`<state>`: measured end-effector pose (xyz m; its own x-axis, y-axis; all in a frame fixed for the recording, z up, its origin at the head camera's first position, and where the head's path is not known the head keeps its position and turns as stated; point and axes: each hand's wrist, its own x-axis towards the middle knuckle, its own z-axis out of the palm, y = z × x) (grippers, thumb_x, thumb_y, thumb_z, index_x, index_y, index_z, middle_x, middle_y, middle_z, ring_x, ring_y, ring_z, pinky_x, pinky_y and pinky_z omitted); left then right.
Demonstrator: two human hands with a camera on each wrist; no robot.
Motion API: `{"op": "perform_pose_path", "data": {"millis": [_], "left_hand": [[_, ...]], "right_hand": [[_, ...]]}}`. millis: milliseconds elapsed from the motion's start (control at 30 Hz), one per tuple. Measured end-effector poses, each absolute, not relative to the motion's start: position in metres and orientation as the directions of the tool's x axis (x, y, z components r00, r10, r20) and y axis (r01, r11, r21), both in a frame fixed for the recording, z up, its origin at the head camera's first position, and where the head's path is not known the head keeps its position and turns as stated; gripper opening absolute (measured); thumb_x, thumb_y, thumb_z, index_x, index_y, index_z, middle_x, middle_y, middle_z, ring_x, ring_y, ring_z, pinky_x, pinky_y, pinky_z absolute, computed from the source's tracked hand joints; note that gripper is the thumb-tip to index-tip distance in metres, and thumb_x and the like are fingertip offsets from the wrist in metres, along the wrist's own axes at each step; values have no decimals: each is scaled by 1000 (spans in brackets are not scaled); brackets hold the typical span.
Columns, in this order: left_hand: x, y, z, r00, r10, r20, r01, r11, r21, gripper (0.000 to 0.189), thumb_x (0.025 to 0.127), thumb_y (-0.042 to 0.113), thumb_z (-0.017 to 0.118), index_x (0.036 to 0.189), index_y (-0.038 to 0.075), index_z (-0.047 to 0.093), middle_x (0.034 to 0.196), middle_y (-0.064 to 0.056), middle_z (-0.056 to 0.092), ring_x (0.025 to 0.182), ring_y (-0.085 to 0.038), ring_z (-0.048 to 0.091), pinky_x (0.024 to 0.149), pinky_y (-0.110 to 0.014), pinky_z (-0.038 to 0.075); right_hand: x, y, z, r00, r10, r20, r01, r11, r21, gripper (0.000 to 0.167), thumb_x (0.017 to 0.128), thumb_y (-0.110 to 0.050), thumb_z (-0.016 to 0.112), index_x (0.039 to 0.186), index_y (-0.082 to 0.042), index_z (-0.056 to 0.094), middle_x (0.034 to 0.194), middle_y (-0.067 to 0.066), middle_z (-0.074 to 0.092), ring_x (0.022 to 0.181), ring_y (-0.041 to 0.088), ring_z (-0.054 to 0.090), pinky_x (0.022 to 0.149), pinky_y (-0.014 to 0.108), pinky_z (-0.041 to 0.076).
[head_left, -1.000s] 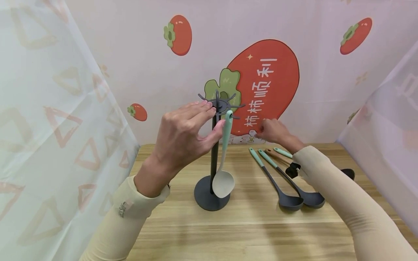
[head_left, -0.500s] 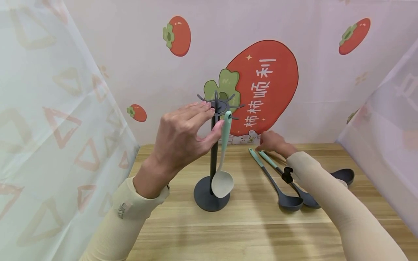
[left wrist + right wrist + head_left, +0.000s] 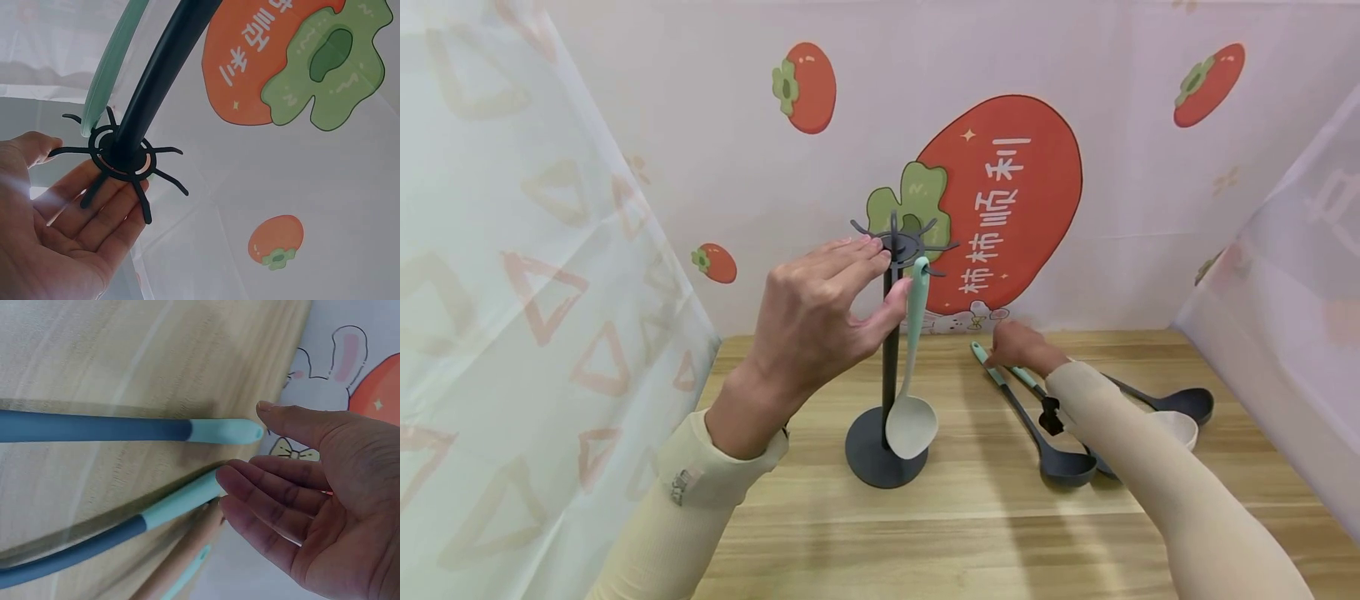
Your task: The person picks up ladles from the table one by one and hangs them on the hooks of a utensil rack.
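Observation:
A dark utensil rack (image 3: 891, 358) stands upright on a round base, with curved hooks around its top. From one hook hangs a cream ladle (image 3: 912, 427) with a mint handle. My left hand (image 3: 829, 302) rests its fingers on the rack's top ring, thumb beside the hanging handle; the left wrist view shows the thumb at a hook tip. My right hand (image 3: 1024, 347) is over the handle ends of the lying utensils, holding nothing. Its thumb tip is right at the mint end of a dark ladle (image 3: 125, 428); the fingertips overlap a second mint-handled utensil (image 3: 181, 501).
On the wooden table (image 3: 820, 542), a brown handle (image 3: 178, 550) and another mint handle (image 3: 187, 575) lie beside those two. Farther right are a dark ladle bowl (image 3: 1191, 403) and a pale bowl (image 3: 1180, 427), partly behind my right sleeve. Printed sheets (image 3: 685, 100) enclose the back and sides.
My right hand has come down and toward me from the back sheet to the handle ends, its forearm shifting left and uncovering the ladle bowls at right. The left hand stays on the rack.

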<state>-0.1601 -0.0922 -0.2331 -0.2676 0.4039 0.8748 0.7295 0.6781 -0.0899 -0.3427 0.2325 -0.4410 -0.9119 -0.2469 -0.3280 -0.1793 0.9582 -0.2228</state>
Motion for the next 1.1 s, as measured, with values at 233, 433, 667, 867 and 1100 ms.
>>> {"op": "perform_pose_path", "data": {"millis": [233, 433, 667, 867, 1100], "left_hand": [[-160, -93, -234, -270, 399, 877, 731, 677, -83, 26, 95, 20, 76, 104, -4, 82, 102, -19, 81, 99, -33, 80, 93, -48, 64], [-160, -93, -234, -273, 399, 875, 730, 679, -82, 27, 95, 20, 76, 104, -4, 82, 103, -19, 80, 99, -33, 80, 93, -48, 64], [-160, -93, -234, -275, 399, 875, 729, 679, -81, 27, 95, 20, 76, 105, -5, 82, 103, -19, 80, 100, -34, 79, 94, -48, 63], [-159, -93, -235, -279, 398, 874, 729, 680, -77, 28, 95, 20, 76, 106, -5, 81, 104, -19, 80, 101, -34, 79, 95, -48, 63], [-160, -93, -235, -277, 396, 875, 730, 680, -77, 28, 95, 21, 76, 106, -5, 81, 104, -20, 80, 101, -34, 79, 95, -48, 63]], "right_hand": [[-342, 230, -449, -912, -225, -342, -164, 966, -199, 43, 88, -34, 87, 61, -16, 58, 58, -2, 55, 52, 14, 51, 50, 28, 38], [-341, 228, -455, -914, -212, -346, -159, 971, -177, 45, 87, -36, 88, 61, -15, 57, 61, -2, 52, 57, 16, 52, 53, 30, 39], [-341, 226, -462, -914, -226, -337, -167, 967, -195, 38, 89, -31, 87, 70, -10, 60, 65, 4, 58, 59, 20, 60, 55, 31, 47], [-339, 226, -469, -920, -232, -317, -174, 964, -199, 34, 89, -25, 86, 75, -8, 60, 71, 7, 58, 60, 20, 58, 54, 30, 46], [-338, 225, -472, -933, -205, -295, -144, 966, -215, 28, 89, -18, 85, 81, -6, 60, 74, 8, 59, 64, 21, 58, 57, 31, 48]]}}
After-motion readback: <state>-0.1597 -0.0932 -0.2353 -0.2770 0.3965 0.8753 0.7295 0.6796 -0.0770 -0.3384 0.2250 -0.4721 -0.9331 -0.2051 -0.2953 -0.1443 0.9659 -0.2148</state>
